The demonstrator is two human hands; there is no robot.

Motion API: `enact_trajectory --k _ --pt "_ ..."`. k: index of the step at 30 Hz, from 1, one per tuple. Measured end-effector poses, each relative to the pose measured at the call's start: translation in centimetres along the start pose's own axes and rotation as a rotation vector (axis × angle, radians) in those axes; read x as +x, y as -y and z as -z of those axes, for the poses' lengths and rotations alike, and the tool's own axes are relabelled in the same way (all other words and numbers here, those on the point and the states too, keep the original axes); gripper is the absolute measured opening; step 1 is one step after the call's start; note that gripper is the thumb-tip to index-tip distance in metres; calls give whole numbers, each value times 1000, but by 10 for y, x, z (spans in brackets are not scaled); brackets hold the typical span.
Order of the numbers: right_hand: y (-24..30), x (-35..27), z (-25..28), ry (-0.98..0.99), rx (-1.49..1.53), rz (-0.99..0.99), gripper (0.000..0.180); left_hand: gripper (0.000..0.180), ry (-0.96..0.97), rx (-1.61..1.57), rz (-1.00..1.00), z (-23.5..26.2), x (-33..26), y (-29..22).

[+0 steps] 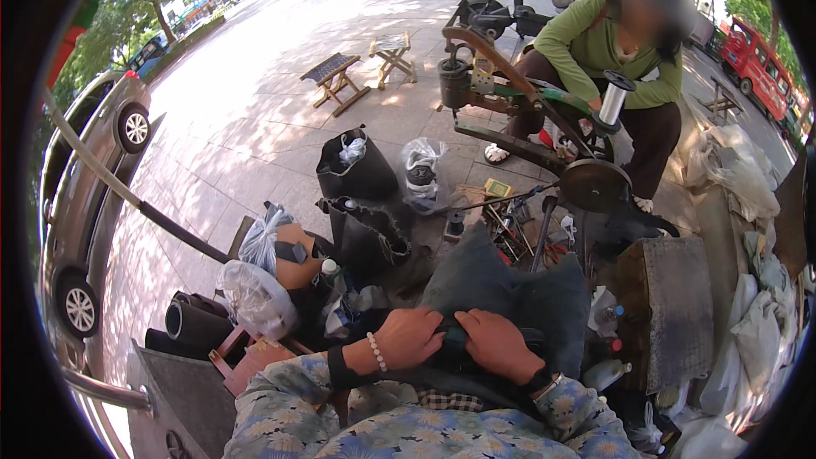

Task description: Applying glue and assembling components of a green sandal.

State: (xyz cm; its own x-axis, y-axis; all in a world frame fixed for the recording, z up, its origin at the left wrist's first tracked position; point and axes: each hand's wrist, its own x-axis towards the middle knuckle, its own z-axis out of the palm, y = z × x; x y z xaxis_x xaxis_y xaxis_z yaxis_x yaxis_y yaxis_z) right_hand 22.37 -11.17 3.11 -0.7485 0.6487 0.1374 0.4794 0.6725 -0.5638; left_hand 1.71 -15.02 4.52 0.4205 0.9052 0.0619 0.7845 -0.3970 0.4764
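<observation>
My left hand (408, 340), with a string of pale beads at its wrist, and my right hand (500, 344), with a dark band at its wrist, meet over my lap. Their fingers are curled and closed on a small dark piece (456, 337) between them; its kind is hard to make out against the dark background. Just beyond my hands, a dark grey-green cloth (501, 285) is spread over my knees. Floral sleeves (285, 391) cover my forearms.
Ahead right, a person in a green top (586, 42) bends at a hand-cranked sewing machine (510, 85) with a thread spool (614, 98). Loose tools (510, 234), black bags (357, 166), bottles (608, 314) and a worn box (667, 314) surround me. Folding stools (333, 78) stand farther off.
</observation>
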Motion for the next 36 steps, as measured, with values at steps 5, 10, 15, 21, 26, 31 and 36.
enact_trajectory --k 5,10,15,21,26,31,36 --pt "5 4 -2 -25 25 -28 37 21 -25 19 -40 -2 0 4" --pt "5 2 -6 -78 -38 -50 36 20 -91 46 -102 -9 -2 6" --pt "2 1 -9 -98 -2 -20 36 21 -166 32 -121 -15 -3 7" --pt "4 2 -8 -75 7 -20 37 22 -178 39 -129 -16 -6 9" --pt "6 2 -8 -70 2 -32 37 22 -134 39 -113 -14 -7 8" --pt "8 4 -6 -74 -19 -51 35 21 -46 60 -77 -10 -7 8" --pt "6 4 -9 -82 -1 -31 35 19 45 144 -184 -5 -3 5"
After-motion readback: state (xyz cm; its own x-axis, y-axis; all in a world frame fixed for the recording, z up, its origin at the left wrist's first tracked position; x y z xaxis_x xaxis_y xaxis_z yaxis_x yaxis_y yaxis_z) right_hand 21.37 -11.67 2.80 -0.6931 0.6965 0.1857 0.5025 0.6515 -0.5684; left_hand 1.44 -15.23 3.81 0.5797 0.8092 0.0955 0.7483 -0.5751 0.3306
